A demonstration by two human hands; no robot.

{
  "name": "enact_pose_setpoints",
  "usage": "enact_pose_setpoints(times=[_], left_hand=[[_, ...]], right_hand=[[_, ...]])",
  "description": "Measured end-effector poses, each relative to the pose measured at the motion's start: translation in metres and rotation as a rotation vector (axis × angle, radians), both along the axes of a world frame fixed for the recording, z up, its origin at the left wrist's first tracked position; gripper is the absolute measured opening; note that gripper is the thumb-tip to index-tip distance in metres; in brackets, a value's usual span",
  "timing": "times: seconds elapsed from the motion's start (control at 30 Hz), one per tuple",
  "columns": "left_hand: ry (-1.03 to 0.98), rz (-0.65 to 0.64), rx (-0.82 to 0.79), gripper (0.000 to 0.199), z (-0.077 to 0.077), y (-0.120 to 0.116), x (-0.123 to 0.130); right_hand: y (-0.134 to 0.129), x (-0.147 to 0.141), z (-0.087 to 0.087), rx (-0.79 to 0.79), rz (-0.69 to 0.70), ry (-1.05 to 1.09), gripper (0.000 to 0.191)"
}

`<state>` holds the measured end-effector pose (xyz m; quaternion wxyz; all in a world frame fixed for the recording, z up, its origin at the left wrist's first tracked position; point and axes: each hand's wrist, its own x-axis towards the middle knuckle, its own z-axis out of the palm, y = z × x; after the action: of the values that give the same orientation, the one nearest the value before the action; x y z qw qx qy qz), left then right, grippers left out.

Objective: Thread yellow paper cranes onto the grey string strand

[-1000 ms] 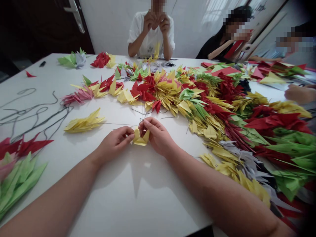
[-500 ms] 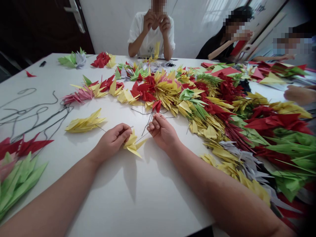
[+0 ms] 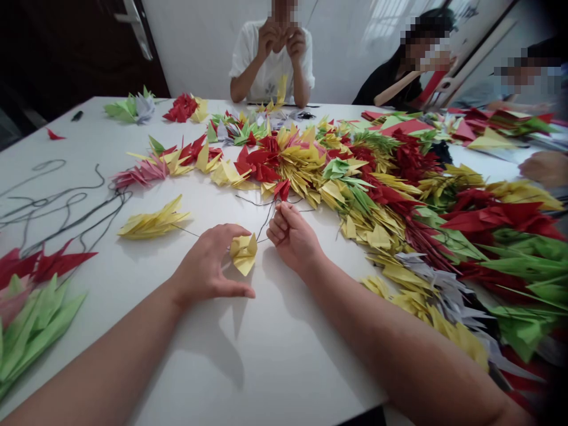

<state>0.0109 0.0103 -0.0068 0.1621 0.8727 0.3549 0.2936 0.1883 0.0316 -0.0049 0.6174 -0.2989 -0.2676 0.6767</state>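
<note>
A small yellow folded-paper piece [image 3: 244, 254] hangs on a thin dark string above the white table [image 3: 275, 367]. Around its left side curves my left hand [image 3: 213, 263], thumb and fingers spread apart. My right hand [image 3: 290, 234] is closed, its fingertips pinching the string to the right of the piece. Just beyond those fingertips sits a small red paper piece [image 3: 281, 189]. To the left, a bundle of yellow folded pieces [image 3: 153, 220] lies on the table, with the string running from it toward my left hand.
Garlands of yellow, red and green folded paper [image 3: 302, 163] stretch across the middle and right. Loose black cords [image 3: 66, 204] lie at left, near red and green pieces [image 3: 38, 337]. A person in white [image 3: 271, 65] sits opposite; other people sit at the right.
My left hand has opened from its pinch, thumb and fingers now apart. The small yellow piece has turned on the string. My right hand has hardly moved.
</note>
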Motion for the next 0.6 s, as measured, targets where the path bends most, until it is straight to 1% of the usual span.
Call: enact_pose_setpoints(times=[0.07,0.13,0.2,0.27,0.33,0.4,0.43,0.53,0.6], left_hand=[[0.013,0.003,0.050,0.077,-0.0020,-0.0002,0.0011],[0.011,0.055,0.092,0.064,-0.0051,0.0001,0.0028],[-0.042,0.118,0.127,0.048,-0.0080,0.0012,0.0043],[-0.116,0.178,0.169,0.040,-0.0095,0.0029,0.0050],[-0.136,0.226,0.214,0.028,-0.0093,0.0050,0.0047],[-0.101,0.220,0.222,0.013,-0.0080,0.0068,0.0041],[-0.082,0.199,0.211,0.009,-0.0073,0.0073,0.0038],[-0.090,0.143,0.140,0.011,-0.0053,0.0072,0.0041],[-0.147,0.143,0.080,0.011,-0.0046,0.0060,0.0049]], right_hand=[[0.0005,0.0000,-0.0004,-0.007,-0.007,0.003,0.012],[0.0009,-0.0002,-0.0008,-0.014,-0.015,0.003,0.011],[0.0011,-0.0003,-0.0010,-0.020,-0.021,-0.003,0.012],[0.0010,-0.0002,-0.0012,-0.022,-0.024,-0.008,0.013],[0.0008,0.0000,-0.0013,-0.016,-0.022,-0.009,0.013],[0.0007,0.0003,-0.0016,-0.006,-0.018,-0.013,0.013],[0.0008,0.0005,-0.0018,0.001,-0.016,-0.015,0.014],[0.0014,0.0006,-0.0025,0.016,-0.018,-0.032,0.014],[0.0017,0.0002,-0.0025,0.008,-0.029,-0.078,0.014]])
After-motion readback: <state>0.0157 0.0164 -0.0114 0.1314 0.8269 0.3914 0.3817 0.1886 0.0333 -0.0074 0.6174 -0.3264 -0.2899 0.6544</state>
